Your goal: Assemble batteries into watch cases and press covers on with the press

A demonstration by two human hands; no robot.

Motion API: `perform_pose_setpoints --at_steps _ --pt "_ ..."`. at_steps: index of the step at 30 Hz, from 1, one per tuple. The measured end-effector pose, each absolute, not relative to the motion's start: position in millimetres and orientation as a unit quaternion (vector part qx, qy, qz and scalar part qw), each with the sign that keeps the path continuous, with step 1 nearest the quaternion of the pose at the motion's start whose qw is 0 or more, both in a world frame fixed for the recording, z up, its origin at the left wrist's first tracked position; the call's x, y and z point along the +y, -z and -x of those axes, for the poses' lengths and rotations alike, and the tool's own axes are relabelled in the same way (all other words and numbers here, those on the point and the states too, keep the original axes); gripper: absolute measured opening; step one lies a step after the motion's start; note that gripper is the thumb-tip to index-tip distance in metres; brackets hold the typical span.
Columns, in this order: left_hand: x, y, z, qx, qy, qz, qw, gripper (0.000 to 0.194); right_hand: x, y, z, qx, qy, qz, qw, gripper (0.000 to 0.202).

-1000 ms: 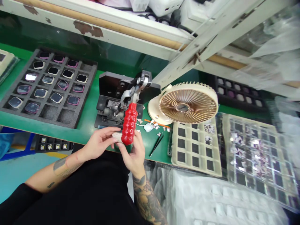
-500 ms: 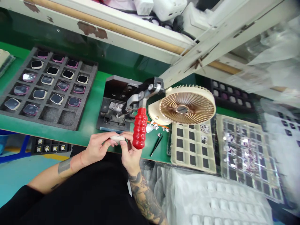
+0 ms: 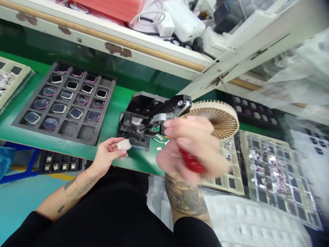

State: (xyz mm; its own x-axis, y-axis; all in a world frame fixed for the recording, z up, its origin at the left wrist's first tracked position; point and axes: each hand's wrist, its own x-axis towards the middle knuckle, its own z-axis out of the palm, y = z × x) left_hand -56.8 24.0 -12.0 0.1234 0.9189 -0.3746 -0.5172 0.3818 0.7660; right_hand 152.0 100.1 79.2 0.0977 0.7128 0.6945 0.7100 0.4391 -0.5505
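Observation:
Between the thumb and fingers of my left hand (image 3: 108, 152) is a small pale watch case (image 3: 124, 144), just in front of the black clamp press (image 3: 137, 120). My right hand (image 3: 192, 147), blurred by motion, is closed round the red handle (image 3: 191, 162) of the press lever. The metal linkage (image 3: 164, 117) runs from the handle side down to the press. Left of the press, a grey foam tray (image 3: 67, 128) holds several watch cases with dark screens, in pink and pale frames.
A beige fan (image 3: 226, 116) stands behind my right hand. Compartment trays (image 3: 235, 183) with small parts lie at the right. Another tray (image 3: 17, 82) is at the far left. Small loose parts lie by the press. A shelf post (image 3: 239, 51) slants overhead.
My right hand has left the pale case and moved right onto the red handle, which now tilts to the right. My left hand alone holds the case. The camera view has shifted.

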Motion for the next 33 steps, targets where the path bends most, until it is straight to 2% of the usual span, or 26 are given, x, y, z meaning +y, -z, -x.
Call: perform_pose_setpoints --at_steps 3,5,7,8,10,12,16,19,21,24,28,30,33 --pt "22 16 59 0.43 -0.518 -0.251 0.695 0.052 100 -109 -137 -0.634 0.098 0.402 0.654 0.056" --pt "19 16 64 0.432 -0.516 -0.275 0.687 0.047 89 -107 -134 -0.602 0.126 0.36 0.701 0.054" --pt "15 16 71 0.438 -0.499 -0.319 0.677 0.041 67 -84 -136 -0.58 0.121 0.379 0.711 0.037" --pt "13 16 75 0.443 -0.49 -0.345 0.666 0.04 54 -66 -137 -0.586 0.092 0.407 0.695 0.03" --pt "9 17 82 0.462 -0.478 -0.401 0.631 0.04 29 -26 -140 -0.647 -0.031 0.487 0.585 0.032" --pt "6 19 88 0.483 -0.469 -0.454 0.584 0.04 16 9 -141 -0.709 -0.094 0.521 0.467 0.039" --pt "8 19 92 0.492 -0.445 -0.544 0.514 0.038 35 42 -137 -0.767 -0.101 0.545 0.322 0.049" --pt "14 11 93 0.487 -0.424 -0.62 0.446 0.037 60 43 -133 -0.783 -0.124 0.551 0.26 0.05" --pt "17 5 93 0.486 -0.411 -0.669 0.384 0.038 64 40 -132 -0.77 -0.138 0.557 0.279 0.045" --pt "22 4 88 0.504 -0.371 -0.731 0.272 0.04 47 36 -136 -0.724 -0.166 0.566 0.357 0.036" --pt "38 12 62 0.513 -0.271 -0.806 0.12 0.036 8 29 -153 -0.678 -0.188 0.568 0.427 0.046" --pt "51 14 46 0.514 -0.207 -0.828 0.087 0.03 -5 25 -165 -0.668 -0.18 0.574 0.439 0.049" --pt "69 9 27 0.524 -0.116 -0.838 0.099 0.025 -12 20 -181 -0.665 -0.153 0.584 0.439 0.051"
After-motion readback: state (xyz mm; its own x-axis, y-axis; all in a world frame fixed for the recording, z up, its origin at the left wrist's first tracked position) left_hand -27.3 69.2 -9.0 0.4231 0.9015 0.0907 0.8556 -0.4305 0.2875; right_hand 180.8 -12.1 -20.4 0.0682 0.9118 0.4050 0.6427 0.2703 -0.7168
